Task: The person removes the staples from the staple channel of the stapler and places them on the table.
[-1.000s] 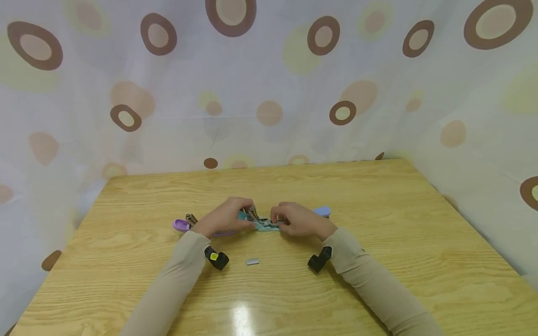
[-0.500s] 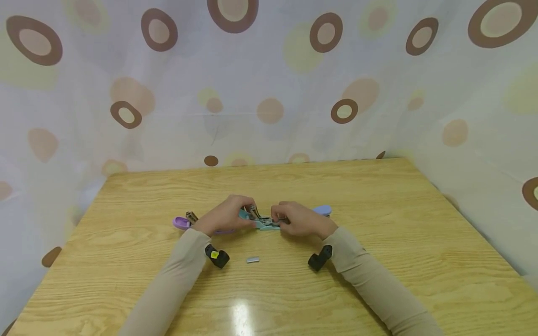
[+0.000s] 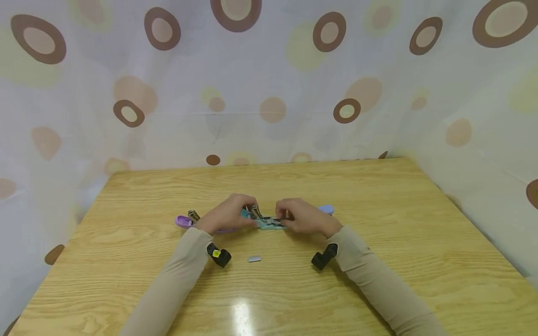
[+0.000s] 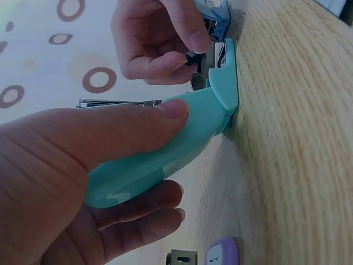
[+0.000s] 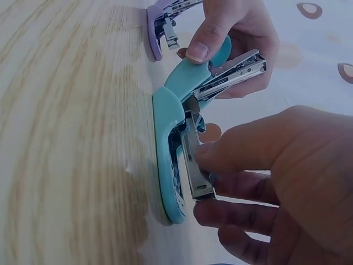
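A teal stapler (image 5: 170,149) lies spread wide open on the table, its base flat and its cover tipped back to the left. My left hand (image 3: 231,213) grips the teal cover (image 4: 149,160), thumb on one side and fingers on the other. At the base, my right hand (image 3: 306,217) pinches the metal staple channel (image 5: 194,160) with its thumb and fingertips. Another metal rail (image 5: 231,76) sticks out beside the raised cover. Whether loose staples sit in the channel cannot be made out.
A small silver staple strip (image 3: 254,259) lies on the wooden table (image 3: 277,298), nearer me. Behind my left wrist rests an opened purple stapler (image 3: 183,222). A blue stapler (image 3: 327,209) lies beyond my right hand. A patterned curtain (image 3: 269,140) backs the table.
My right hand has shifted slightly to the right along the teal stapler, with its fingers a little raised. The left hand keeps its grip on the cover; the view has tilted slightly.
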Motion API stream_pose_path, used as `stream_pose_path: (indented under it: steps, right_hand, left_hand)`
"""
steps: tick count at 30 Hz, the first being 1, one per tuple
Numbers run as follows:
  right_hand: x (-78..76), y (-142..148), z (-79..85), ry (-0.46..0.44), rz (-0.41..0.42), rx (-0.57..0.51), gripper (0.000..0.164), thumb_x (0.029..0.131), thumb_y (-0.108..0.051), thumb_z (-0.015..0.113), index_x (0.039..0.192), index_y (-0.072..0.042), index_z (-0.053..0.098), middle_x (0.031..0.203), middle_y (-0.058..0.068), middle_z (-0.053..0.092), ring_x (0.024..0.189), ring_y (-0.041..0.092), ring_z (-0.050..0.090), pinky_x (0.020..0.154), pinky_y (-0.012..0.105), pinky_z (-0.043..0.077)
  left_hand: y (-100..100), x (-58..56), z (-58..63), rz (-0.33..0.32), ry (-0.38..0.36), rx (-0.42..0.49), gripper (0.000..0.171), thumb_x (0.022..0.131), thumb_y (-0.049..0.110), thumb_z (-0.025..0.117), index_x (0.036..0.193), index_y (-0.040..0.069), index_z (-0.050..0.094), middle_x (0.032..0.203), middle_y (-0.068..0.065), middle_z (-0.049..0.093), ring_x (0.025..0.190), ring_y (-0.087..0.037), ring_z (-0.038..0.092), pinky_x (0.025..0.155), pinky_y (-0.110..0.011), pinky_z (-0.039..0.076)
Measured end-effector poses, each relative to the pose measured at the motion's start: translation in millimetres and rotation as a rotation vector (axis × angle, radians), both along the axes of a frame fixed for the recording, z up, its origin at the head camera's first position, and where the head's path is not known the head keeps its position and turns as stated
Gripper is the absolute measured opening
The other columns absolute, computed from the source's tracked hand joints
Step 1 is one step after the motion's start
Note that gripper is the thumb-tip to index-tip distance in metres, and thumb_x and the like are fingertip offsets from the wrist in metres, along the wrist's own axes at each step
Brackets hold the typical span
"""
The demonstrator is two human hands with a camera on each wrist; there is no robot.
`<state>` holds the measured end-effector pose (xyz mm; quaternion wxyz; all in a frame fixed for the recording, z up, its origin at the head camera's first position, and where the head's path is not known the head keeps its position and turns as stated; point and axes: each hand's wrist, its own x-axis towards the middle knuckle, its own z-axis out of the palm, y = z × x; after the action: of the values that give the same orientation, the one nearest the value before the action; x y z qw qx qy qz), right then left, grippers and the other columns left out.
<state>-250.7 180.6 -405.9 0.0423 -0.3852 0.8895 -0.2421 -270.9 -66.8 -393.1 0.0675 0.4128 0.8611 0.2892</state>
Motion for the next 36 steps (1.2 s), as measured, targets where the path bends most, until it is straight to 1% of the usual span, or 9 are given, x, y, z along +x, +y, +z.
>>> stream_pose_path:
  steps: [3,6,11,14,18,22,25,31,36]
  right_hand:
    - [0.3,-1,0.3,0.013,-0.006,0.001,0.015,0.089,-0.003,0.064,0.088,-0.015,0.055,0.086,-0.002,0.060,0.064,0.007,0.048,0.063,0.023,0.044]
    - [0.9,-2,1.6,0.024,-0.016,-0.005,0.015,0.089,-0.004,0.064,0.086,-0.016,0.056,0.085,-0.004,0.060,0.066,0.007,0.050,0.063,0.023,0.045]
    - [2.8,-4,7.6,0.039,-0.021,-0.041,0.007,0.091,-0.006,0.063,0.089,-0.011,0.059,0.086,-0.003,0.061,0.074,0.008,0.055,0.067,0.026,0.049]
    - [6.5,-5,11.0,0.038,-0.003,-0.057,0.002,0.092,-0.005,0.062,0.093,-0.007,0.061,0.088,-0.001,0.062,0.075,0.007,0.057,0.067,0.025,0.050]
    - [12.3,-6,13.4,0.021,0.031,-0.075,0.006,0.091,-0.003,0.063,0.095,-0.008,0.063,0.090,0.000,0.064,0.074,0.006,0.058,0.066,0.023,0.050]
    - [16.4,-12,15.9,0.029,0.062,-0.102,0.006,0.090,-0.003,0.064,0.093,-0.009,0.065,0.090,0.000,0.066,0.072,0.007,0.058,0.067,0.027,0.052]
    - [19.5,-17,16.9,0.038,0.078,-0.099,0.005,0.090,-0.004,0.065,0.091,-0.009,0.067,0.088,-0.001,0.066,0.072,0.007,0.058,0.067,0.029,0.053]
    - [26.6,-25,15.3,0.021,0.116,-0.075,0.003,0.090,-0.007,0.066,0.092,-0.009,0.066,0.088,-0.002,0.066,0.074,0.005,0.059,0.069,0.024,0.052]
    - [34.8,-28,13.4,-0.016,0.137,-0.039,0.005,0.089,-0.007,0.067,0.088,-0.011,0.065,0.084,-0.005,0.064,0.070,0.003,0.054,0.065,0.019,0.048]
  left_hand:
    - [0,-0.1,0.1,0.003,0.001,-0.003,0.018,0.081,0.018,0.078,0.092,0.012,0.064,0.089,0.001,0.065,0.086,-0.015,0.059,0.080,-0.036,0.051]
    - [-1,-0.1,0.3,0.005,0.003,-0.007,0.018,0.081,0.018,0.078,0.092,0.012,0.064,0.090,0.001,0.066,0.086,-0.015,0.060,0.080,-0.035,0.051]
    - [-1,-0.1,0.3,0.010,0.007,-0.011,0.019,0.081,0.018,0.078,0.092,0.012,0.064,0.090,0.001,0.066,0.087,-0.015,0.060,0.080,-0.035,0.051]
    - [0,0.2,-0.4,0.008,0.005,-0.013,0.019,0.081,0.018,0.078,0.092,0.011,0.065,0.090,0.000,0.066,0.087,-0.015,0.060,0.081,-0.036,0.051]
    - [0,0.5,-0.8,0.002,0.003,-0.015,0.018,0.081,0.017,0.078,0.092,0.011,0.065,0.090,0.000,0.066,0.087,-0.014,0.060,0.081,-0.035,0.051]
    - [-1,-0.3,-0.4,0.000,0.002,-0.001,0.017,0.081,0.016,0.077,0.093,0.010,0.065,0.090,0.000,0.066,0.086,-0.015,0.060,0.081,-0.038,0.052]
    - [-1,-0.9,-0.7,-0.001,-0.002,-0.001,0.018,0.082,0.017,0.077,0.093,0.011,0.065,0.091,0.000,0.067,0.086,-0.015,0.060,0.081,-0.039,0.052]
    - [-2,-1.5,-0.6,-0.008,0.007,-0.003,0.018,0.081,0.018,0.078,0.092,0.011,0.065,0.090,0.001,0.067,0.086,-0.013,0.060,0.081,-0.037,0.052]
    - [-2,-1.1,0.2,-0.006,0.011,-0.009,0.017,0.082,0.018,0.077,0.091,0.012,0.065,0.089,0.002,0.066,0.086,-0.012,0.060,0.080,-0.033,0.051]
